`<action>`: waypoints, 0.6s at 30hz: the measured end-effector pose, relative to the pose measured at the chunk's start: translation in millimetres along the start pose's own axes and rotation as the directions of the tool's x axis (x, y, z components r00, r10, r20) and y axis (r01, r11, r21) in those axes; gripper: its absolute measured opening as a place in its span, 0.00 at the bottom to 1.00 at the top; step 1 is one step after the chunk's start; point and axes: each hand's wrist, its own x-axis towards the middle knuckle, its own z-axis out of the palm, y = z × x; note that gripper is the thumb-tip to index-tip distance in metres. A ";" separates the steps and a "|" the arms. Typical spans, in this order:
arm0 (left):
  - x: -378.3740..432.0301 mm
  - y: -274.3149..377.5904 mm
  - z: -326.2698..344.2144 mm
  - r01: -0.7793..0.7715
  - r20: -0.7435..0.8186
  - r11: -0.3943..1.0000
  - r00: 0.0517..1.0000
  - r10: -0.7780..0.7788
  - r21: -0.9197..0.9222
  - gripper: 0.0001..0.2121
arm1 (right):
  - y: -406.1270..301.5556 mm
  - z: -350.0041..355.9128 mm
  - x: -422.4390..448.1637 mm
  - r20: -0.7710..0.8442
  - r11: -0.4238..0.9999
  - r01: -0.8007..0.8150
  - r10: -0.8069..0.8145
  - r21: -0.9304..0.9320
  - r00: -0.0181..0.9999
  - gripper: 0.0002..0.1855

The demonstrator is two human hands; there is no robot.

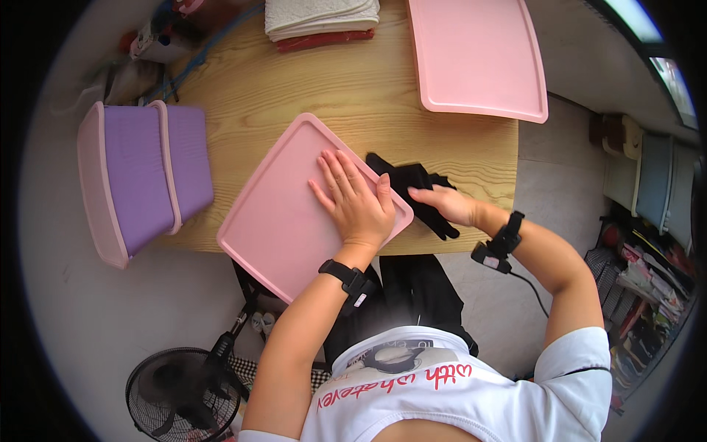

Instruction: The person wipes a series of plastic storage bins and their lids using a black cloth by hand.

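Observation:
A pink plastic lid (276,204) lies at an angle on the table, its near corner reaching past the front edge. My left hand (359,204) rests flat on it, palm down, with the thumb spread near the raised rim. To the right of the lid is a bunched black cloth (411,178), with narrow finger-like ends. My right hand (450,204) grips this cloth at its right side; the thumb shows, while the other fingers are largely hidden.
Two nested purple bins (138,171) with pink rims lie sideways at the table's left. A second pink lid (475,55) overhangs the right edge. Folded white towels (323,16) sit at the back of the wooden table (265,88). A black fan (182,395) stands below left.

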 end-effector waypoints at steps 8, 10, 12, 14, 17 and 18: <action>5.2 -3.2 -16.9 0.029 -0.027 0.948 0.999 -0.040 -0.317 0.37 | 77.5 56.4 -115.6 -0.542 0.785 0.124 -0.523 -0.607 0.657 0.15; 8.6 -15.5 -36.7 0.001 -0.091 0.867 0.994 -0.054 -0.498 0.33 | 64.5 86.1 -131.3 -0.485 0.675 -0.002 -0.528 -0.738 0.697 0.19; 15.4 -48.5 -62.9 -0.033 -0.046 0.875 0.999 0.012 -0.483 0.31 | 69.0 106.7 -132.3 -0.405 0.570 -0.063 -0.497 -0.819 0.767 0.23; 23.4 -95.0 -83.6 -0.140 -0.132 0.936 0.986 0.102 -0.323 0.29 | 66.3 125.9 -121.0 -0.382 0.583 -0.082 -0.414 -0.808 0.826 0.25; 33.0 -188.1 -94.4 -0.072 0.111 0.972 0.989 0.099 -0.224 0.23 | 49.9 153.9 -84.4 -0.343 0.613 -0.083 -0.319 -0.786 0.884 0.34; 35.8 -226.9 -89.1 -0.098 0.179 0.966 0.973 0.143 -0.240 0.22 | 41.4 162.7 -68.1 -0.313 0.612 -0.090 -0.267 -0.785 0.911 0.35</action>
